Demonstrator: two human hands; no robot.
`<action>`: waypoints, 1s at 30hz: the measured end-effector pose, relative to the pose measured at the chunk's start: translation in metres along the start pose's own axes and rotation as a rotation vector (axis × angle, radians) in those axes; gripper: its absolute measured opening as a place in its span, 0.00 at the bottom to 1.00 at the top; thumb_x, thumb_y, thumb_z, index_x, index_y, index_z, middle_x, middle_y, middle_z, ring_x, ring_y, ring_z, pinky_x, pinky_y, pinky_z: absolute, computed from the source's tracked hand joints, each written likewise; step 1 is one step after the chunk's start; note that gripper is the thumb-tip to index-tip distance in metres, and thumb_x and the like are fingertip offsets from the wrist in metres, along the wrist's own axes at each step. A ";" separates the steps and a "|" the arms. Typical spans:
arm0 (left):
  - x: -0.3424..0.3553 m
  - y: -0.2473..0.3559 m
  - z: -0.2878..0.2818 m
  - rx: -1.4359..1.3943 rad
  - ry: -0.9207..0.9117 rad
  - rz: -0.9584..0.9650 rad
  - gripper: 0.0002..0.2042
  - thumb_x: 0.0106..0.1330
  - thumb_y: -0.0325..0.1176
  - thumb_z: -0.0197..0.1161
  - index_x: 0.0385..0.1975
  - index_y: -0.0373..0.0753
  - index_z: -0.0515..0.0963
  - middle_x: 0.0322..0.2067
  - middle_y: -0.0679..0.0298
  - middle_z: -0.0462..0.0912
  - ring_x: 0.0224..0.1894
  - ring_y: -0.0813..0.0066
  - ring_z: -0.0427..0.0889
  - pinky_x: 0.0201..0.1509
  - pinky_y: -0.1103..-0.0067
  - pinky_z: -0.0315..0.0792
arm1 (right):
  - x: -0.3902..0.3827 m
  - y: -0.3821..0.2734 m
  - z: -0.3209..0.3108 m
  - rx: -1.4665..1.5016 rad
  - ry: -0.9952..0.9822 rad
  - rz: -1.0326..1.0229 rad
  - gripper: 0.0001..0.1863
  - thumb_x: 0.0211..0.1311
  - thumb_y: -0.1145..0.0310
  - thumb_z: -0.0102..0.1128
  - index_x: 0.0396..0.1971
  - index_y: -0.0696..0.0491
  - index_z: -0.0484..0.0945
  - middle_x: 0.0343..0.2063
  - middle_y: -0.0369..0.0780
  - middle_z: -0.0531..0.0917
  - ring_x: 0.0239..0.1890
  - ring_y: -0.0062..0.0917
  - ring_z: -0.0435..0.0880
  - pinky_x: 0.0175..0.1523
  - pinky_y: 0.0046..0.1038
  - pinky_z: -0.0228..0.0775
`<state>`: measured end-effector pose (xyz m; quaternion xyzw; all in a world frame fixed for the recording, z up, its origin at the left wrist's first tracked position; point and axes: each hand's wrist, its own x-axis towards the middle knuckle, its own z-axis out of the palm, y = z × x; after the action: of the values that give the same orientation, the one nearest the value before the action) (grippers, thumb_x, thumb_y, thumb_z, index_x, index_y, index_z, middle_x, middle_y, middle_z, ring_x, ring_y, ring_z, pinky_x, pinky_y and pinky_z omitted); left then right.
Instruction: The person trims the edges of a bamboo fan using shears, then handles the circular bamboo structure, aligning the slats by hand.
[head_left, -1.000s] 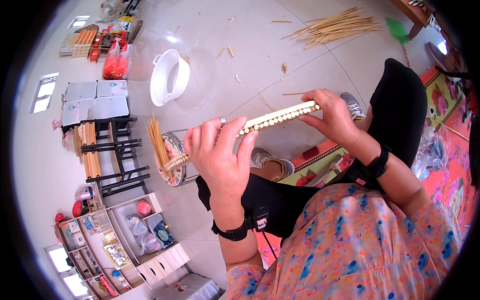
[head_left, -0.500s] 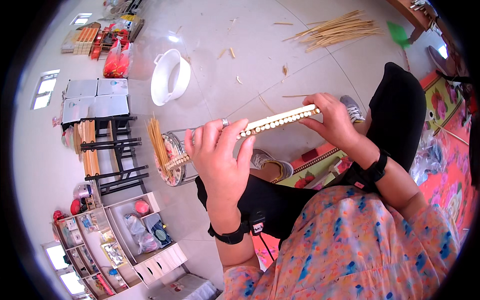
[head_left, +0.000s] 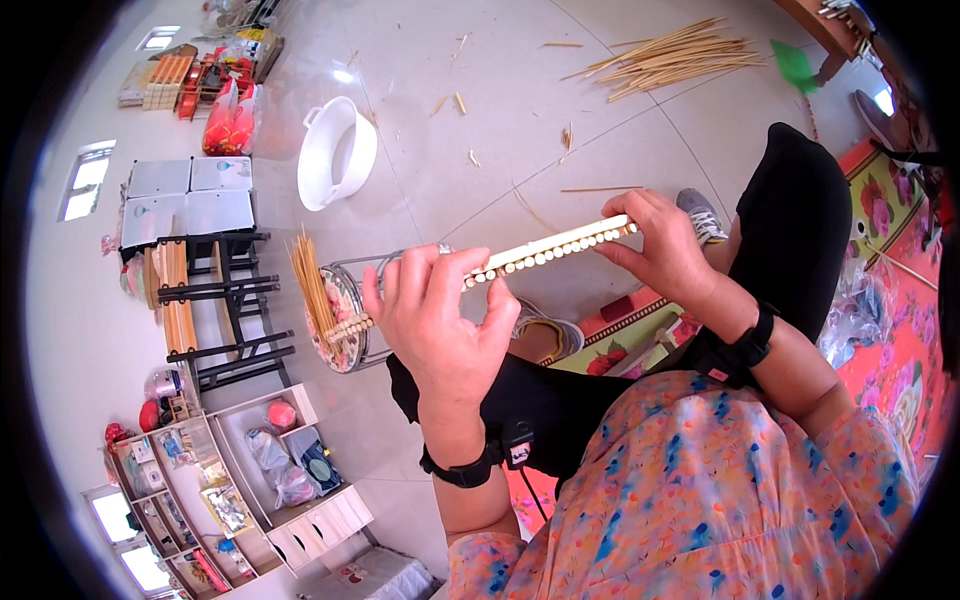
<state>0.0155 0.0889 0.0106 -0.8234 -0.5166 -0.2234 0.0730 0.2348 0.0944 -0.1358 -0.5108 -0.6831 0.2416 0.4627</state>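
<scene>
A long row of pale stalks (head_left: 548, 247) joined side by side is held up before my lap, its round cut ends facing me. It slants up to the right, and its left end shows beyond my left hand (head_left: 436, 320). That hand grips the row from above, fingers over the far side and thumb near the cut ends; a ring is on one finger. My right hand (head_left: 662, 245) pinches the right end, thumb below and fingers on top. The underside of the row is hidden.
Thin stalks (head_left: 311, 285) lie on a round stool with a floral seat (head_left: 348, 305) at left. A white basin (head_left: 318, 160) stands beyond it. A stalk pile (head_left: 670, 62) and scraps lie on the tiled floor. Shelves (head_left: 215, 470) line the left; a flowered mat (head_left: 880, 330) lies right.
My left hand has dipped slightly, and its thumb has shifted a little to the right along the row. My right hand keeps its hold on the end.
</scene>
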 end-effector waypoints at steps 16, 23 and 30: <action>0.001 -0.004 -0.005 0.021 -0.048 0.002 0.16 0.45 0.33 0.74 0.36 0.48 0.81 0.34 0.68 0.75 0.41 0.66 0.75 0.62 0.52 0.58 | 0.003 -0.001 -0.002 0.045 -0.026 -0.007 0.16 0.52 0.67 0.73 0.38 0.53 0.76 0.30 0.42 0.80 0.37 0.41 0.78 0.42 0.38 0.70; 0.000 -0.007 -0.005 -0.010 -0.071 -0.002 0.13 0.54 0.39 0.74 0.38 0.48 0.82 0.34 0.70 0.75 0.42 0.68 0.75 0.65 0.52 0.55 | 0.004 -0.002 -0.003 0.027 -0.035 -0.009 0.16 0.53 0.65 0.72 0.38 0.53 0.76 0.30 0.42 0.80 0.36 0.40 0.78 0.42 0.38 0.70; -0.005 -0.005 -0.001 -0.047 0.107 -0.018 0.12 0.58 0.38 0.71 0.42 0.48 0.84 0.42 0.70 0.79 0.45 0.68 0.77 0.71 0.56 0.49 | 0.004 -0.001 -0.001 0.011 -0.035 0.003 0.16 0.53 0.64 0.72 0.38 0.53 0.76 0.31 0.42 0.80 0.37 0.40 0.78 0.43 0.38 0.70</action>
<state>0.0089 0.0866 0.0090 -0.8071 -0.5139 -0.2797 0.0794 0.2352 0.0978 -0.1330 -0.5051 -0.6889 0.2549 0.4531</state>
